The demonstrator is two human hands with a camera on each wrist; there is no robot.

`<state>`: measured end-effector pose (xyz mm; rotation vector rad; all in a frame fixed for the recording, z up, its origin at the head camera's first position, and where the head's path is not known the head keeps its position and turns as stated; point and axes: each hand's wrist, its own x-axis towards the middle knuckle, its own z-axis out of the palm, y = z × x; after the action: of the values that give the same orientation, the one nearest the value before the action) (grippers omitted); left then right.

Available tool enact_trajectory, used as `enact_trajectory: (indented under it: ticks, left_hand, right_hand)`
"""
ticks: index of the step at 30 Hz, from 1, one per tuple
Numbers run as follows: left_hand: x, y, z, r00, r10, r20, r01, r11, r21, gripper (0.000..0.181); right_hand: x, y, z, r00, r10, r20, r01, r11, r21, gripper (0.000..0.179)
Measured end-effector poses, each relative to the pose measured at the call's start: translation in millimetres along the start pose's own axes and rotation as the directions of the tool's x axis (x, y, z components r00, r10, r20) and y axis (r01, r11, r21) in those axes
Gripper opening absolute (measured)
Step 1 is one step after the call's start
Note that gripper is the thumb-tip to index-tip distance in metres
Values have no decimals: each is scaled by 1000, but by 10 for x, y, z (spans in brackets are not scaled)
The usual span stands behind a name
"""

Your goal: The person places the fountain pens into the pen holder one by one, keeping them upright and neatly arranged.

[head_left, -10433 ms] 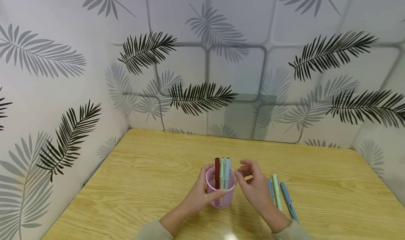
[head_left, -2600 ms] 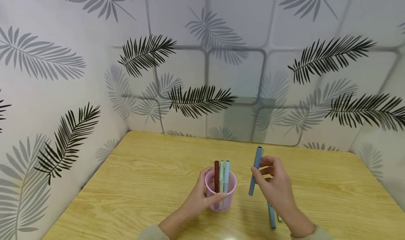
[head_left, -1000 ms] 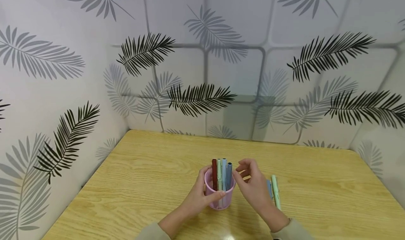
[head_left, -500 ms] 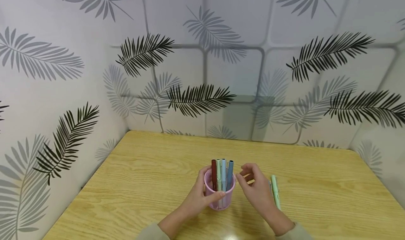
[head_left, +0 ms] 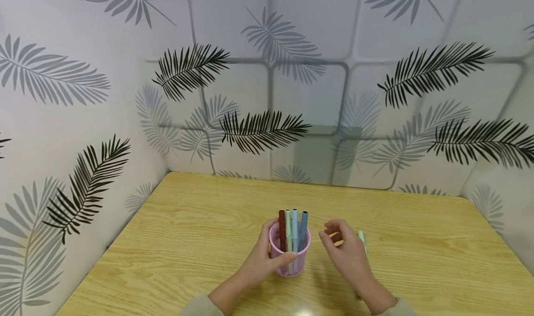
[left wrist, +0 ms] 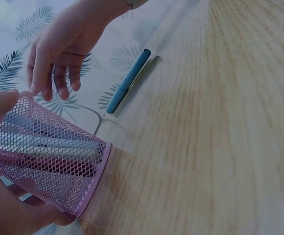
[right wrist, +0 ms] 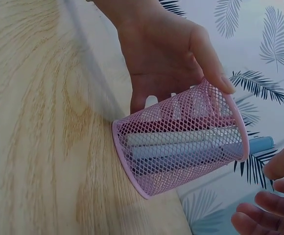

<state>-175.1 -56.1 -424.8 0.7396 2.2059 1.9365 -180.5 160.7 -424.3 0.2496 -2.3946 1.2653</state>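
Observation:
My left hand (head_left: 259,259) holds the pink mesh pen cup (head_left: 299,263) upright on the table, its thumb across the near side. A dark red pen (head_left: 282,223), a light green pen (head_left: 288,224), a light blue pen (head_left: 295,225) and a darker blue pen (head_left: 304,223) stand in the cup. To the right of the cup, and apart from it, my right hand (head_left: 347,251) hovers with loosely bent fingers and nothing in them. Another light green pen (head_left: 361,235) lies on the table, mostly hidden behind that hand. Beside it, the left wrist view shows another blue pen (left wrist: 129,81).
The wooden table (head_left: 208,214) stretches around the cup on all sides. At its back edge stands a wall (head_left: 250,89) covered in leaf-patterned paper.
Since the older frames, a blue pen has gone from the table, via my right hand, into the cup. Over the last second my right hand has let go and drawn back to the right.

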Motion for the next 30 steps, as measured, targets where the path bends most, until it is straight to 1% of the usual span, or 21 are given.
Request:
enact_trajectory:
  ticks: [5, 8, 12, 16, 20, 27, 30]
  left_hand:
    - [-1, -11, -8, 1000, 4, 3, -4, 1000, 4, 75]
    - [11, -48, -12, 1000, 14, 5, -14, 1000, 2, 75]
    - [42, -172, -11, 1000, 21, -1, -21, 1000, 4, 75]
    - [75, -302, -10, 999, 28, -21, -27, 999, 26, 74]
    - [83, -343, -10, 999, 29, -25, -28, 999, 27, 74]
    - [15, 0, -5, 1000, 8, 5, -8, 1000, 2, 74]
    - [18, -27, -10, 1000, 4, 7, -4, 1000, 2, 75]
  right_hand:
    - [-15, 45, -12, 1000, 16, -1, -16, 1000, -14, 20]
    - [-25, 63, -22, 1000, 16, -2, -16, 1000, -19, 19]
    - [-29, 79, -50, 1000, 17, 5, -17, 1000, -25, 17]
    - [-4, 104, -93, 999, 27, 18, -26, 999, -24, 17]
    - [13, 122, -149, 999, 47, 26, -46, 998, -41, 18]
    - [-25, 183, -282, 993, 110, 49, -106, 991, -84, 19]
    - [-36, 230, -325, 991, 128, 47, -123, 987, -103, 19]
